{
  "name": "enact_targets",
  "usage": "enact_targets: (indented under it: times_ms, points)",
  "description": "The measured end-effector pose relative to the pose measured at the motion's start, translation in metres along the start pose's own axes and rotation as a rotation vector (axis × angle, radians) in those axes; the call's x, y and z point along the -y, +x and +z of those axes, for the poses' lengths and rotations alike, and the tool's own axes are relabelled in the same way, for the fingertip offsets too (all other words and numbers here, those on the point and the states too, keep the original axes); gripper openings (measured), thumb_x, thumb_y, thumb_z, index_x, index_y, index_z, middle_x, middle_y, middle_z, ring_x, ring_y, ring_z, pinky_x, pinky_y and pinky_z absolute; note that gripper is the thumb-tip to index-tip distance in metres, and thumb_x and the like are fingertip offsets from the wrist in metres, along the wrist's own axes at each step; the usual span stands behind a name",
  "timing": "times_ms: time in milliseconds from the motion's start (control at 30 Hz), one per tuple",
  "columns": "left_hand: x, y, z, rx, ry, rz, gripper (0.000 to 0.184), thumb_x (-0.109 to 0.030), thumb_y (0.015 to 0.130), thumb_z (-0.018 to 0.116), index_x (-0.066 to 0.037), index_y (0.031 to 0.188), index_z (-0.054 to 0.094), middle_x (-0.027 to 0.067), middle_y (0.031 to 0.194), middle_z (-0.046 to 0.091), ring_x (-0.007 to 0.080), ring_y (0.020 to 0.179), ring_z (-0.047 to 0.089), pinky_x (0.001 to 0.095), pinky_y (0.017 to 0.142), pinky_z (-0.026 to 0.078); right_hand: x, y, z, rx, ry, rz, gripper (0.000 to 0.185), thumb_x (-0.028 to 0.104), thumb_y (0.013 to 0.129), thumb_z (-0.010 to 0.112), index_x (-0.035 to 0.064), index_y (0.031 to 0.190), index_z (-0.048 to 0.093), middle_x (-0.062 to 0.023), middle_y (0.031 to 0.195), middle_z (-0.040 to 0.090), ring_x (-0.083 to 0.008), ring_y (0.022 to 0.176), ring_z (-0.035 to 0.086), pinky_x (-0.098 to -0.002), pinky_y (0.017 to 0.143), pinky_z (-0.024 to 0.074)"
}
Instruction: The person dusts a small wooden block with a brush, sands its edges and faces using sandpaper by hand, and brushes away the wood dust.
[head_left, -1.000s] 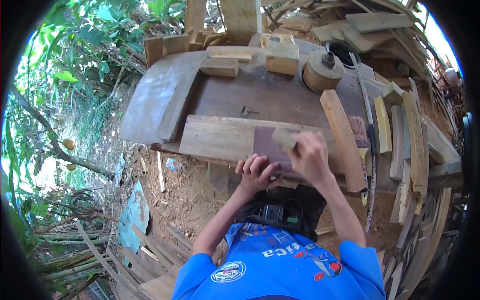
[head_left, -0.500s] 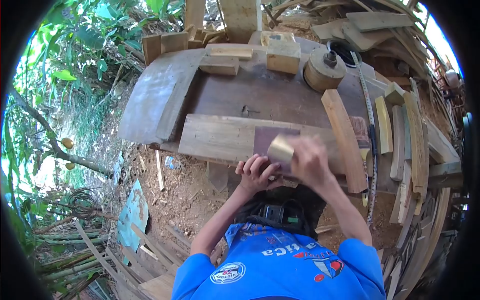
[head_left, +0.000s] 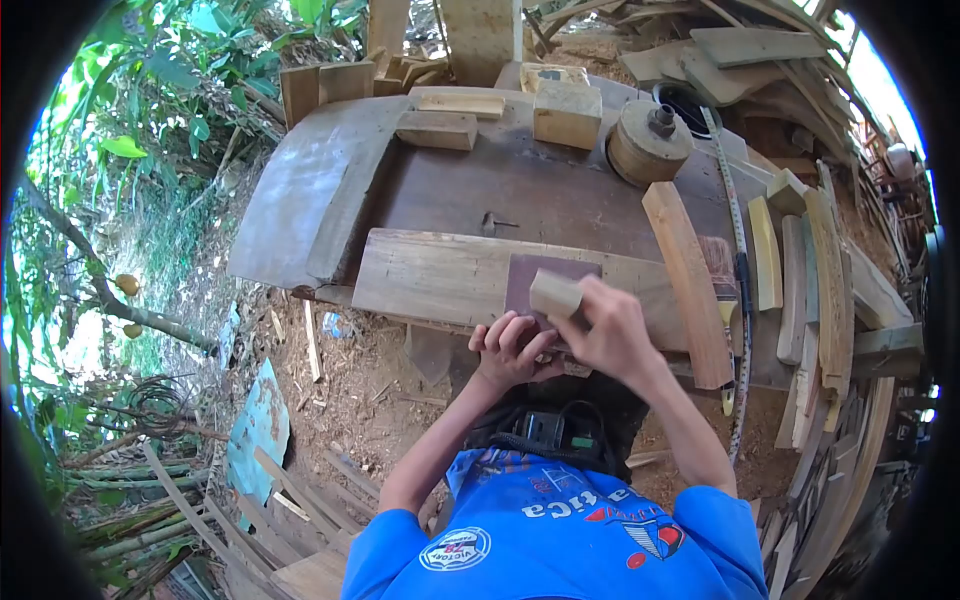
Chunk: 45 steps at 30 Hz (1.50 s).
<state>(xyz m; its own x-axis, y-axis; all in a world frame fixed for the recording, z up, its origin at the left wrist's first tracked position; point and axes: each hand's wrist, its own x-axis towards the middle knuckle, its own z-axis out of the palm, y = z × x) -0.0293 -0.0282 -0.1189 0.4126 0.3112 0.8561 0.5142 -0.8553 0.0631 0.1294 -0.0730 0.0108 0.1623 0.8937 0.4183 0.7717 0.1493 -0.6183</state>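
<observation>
My right hand (head_left: 615, 325) grips a small wooden block (head_left: 553, 297) and holds it over a dark reddish-brown sheet of sandpaper (head_left: 523, 283). The sandpaper lies flat on a long wooden board (head_left: 430, 270). At the near edge of the sheet, my left hand (head_left: 515, 352) has its fingers curled over the sandpaper and the board's edge. Its thumb lies close to the right hand, and part of the sheet is hidden under both hands.
A curved wooden piece (head_left: 685, 285) lies across the board's right end, beside a brush (head_left: 727, 310) and a measuring tape (head_left: 741, 220). Wood blocks (head_left: 567, 113) and a round wooden piece with a bolt (head_left: 650, 142) stand at the back. Stacked offcuts (head_left: 800, 290) line the right.
The wooden block in my right hand has shifted slightly left and turned, showing a duller face. My left hand has stayed almost in place at the sheet's edge.
</observation>
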Motion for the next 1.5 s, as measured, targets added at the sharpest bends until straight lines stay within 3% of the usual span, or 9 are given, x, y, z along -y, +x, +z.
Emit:
enact_targets:
  times_ms: [67, 167, 300, 600, 700, 833, 967, 1267, 1500]
  points:
    - [-0.004, -0.006, -0.001, -0.015, -0.036, -0.027, 0.049, -0.067, 0.074, 0.057, -0.034, 0.109, 0.057, 0.0001, 0.112, 0.051, 0.0198, 0.115, 0.045, 0.0450, 0.110, 0.011, -0.004, 0.009, 0.004, -0.016, -0.083, 0.086, 0.019, 0.008, 0.075, 0.071, 0.0039, 0.092, 0.063, -0.0146, 0.083, 0.062, -0.0352, 0.073, 0.062, -0.0394, 0.062, 0.0500]
    - [-0.004, -0.008, 0.003, -0.065, -0.050, -0.024, 0.048, -0.067, 0.074, 0.056, -0.034, 0.109, 0.057, -0.0005, 0.113, 0.050, 0.0189, 0.115, 0.044, 0.0444, 0.109, 0.013, 0.006, 0.005, 0.012, 0.036, 0.063, -0.136, 0.012, 0.013, 0.079, 0.067, 0.0055, 0.086, 0.061, -0.0133, 0.078, 0.060, -0.0329, 0.067, 0.062, -0.0398, 0.058, 0.0501]
    - [-0.006, -0.008, 0.001, -0.048, -0.042, -0.044, 0.045, -0.067, 0.074, 0.057, -0.034, 0.104, 0.057, -0.0014, 0.114, 0.050, 0.0182, 0.114, 0.045, 0.0439, 0.108, 0.015, -0.006, 0.025, 0.019, -0.020, -0.038, 0.063, 0.017, 0.008, 0.075, 0.071, 0.0035, 0.088, 0.061, -0.0149, 0.080, 0.060, -0.0365, 0.072, 0.062, -0.0397, 0.061, 0.0499]
    - [-0.005, -0.002, 0.002, -0.081, -0.018, -0.042, 0.040, -0.061, 0.071, 0.059, -0.035, 0.102, 0.058, -0.0029, 0.109, 0.051, 0.0171, 0.110, 0.048, 0.0431, 0.107, 0.016, 0.002, 0.021, 0.017, 0.164, 0.194, -0.206, 0.014, 0.011, 0.078, 0.066, 0.0049, 0.090, 0.061, -0.0164, 0.079, 0.060, -0.0376, 0.069, 0.060, -0.0424, 0.060, 0.0486]
    - [-0.008, -0.005, 0.004, -0.105, -0.053, -0.071, 0.040, -0.062, 0.073, 0.058, -0.035, 0.102, 0.058, -0.0033, 0.107, 0.051, 0.0169, 0.109, 0.048, 0.0430, 0.107, 0.016, -0.006, 0.039, 0.023, 0.065, -0.016, -0.077, 0.015, 0.011, 0.078, 0.066, 0.0052, 0.091, 0.061, -0.0162, 0.081, 0.061, -0.0369, 0.071, 0.061, -0.0419, 0.060, 0.0497]
    - [-0.006, -0.003, 0.005, -0.121, -0.029, -0.047, 0.041, -0.064, 0.074, 0.056, -0.035, 0.104, 0.057, -0.0031, 0.109, 0.050, 0.0166, 0.109, 0.048, 0.0427, 0.107, 0.016, 0.003, 0.022, 0.022, 0.166, 0.137, -0.170, 0.014, 0.010, 0.078, 0.069, 0.0041, 0.088, 0.061, -0.0148, 0.080, 0.060, -0.0373, 0.074, 0.061, -0.0406, 0.061, 0.0489]
    - [-0.007, -0.005, 0.003, -0.103, -0.048, -0.052, 0.040, -0.065, 0.074, 0.055, -0.035, 0.102, 0.058, -0.0024, 0.110, 0.050, 0.0168, 0.109, 0.048, 0.0428, 0.107, 0.016, 0.002, 0.033, 0.035, 0.004, -0.033, -0.030, 0.014, 0.008, 0.077, 0.068, 0.0052, 0.091, 0.063, -0.0151, 0.083, 0.062, -0.0348, 0.074, 0.062, -0.0387, 0.062, 0.0505]
    - [-0.006, -0.009, 0.002, -0.051, -0.030, -0.042, 0.042, -0.062, 0.074, 0.057, -0.035, 0.105, 0.059, -0.0018, 0.111, 0.050, 0.0181, 0.112, 0.045, 0.0429, 0.108, 0.015, 0.002, 0.015, 0.019, 0.166, 0.031, -0.096, 0.020, 0.010, 0.075, 0.071, 0.0032, 0.093, 0.063, -0.0145, 0.086, 0.063, -0.0343, 0.073, 0.063, -0.0388, 0.063, 0.0508]
    - [-0.006, -0.005, -0.006, 0.011, -0.103, -0.058, 0.042, -0.058, 0.072, 0.064, -0.034, 0.106, 0.059, -0.0005, 0.110, 0.049, 0.0195, 0.114, 0.045, 0.0418, 0.107, 0.014, -0.009, 0.031, 0.016, 0.008, 0.002, 0.109, 0.022, 0.013, 0.076, 0.071, 0.0014, 0.093, 0.062, -0.0151, 0.081, 0.061, -0.0346, 0.074, 0.062, -0.0404, 0.064, 0.0497]
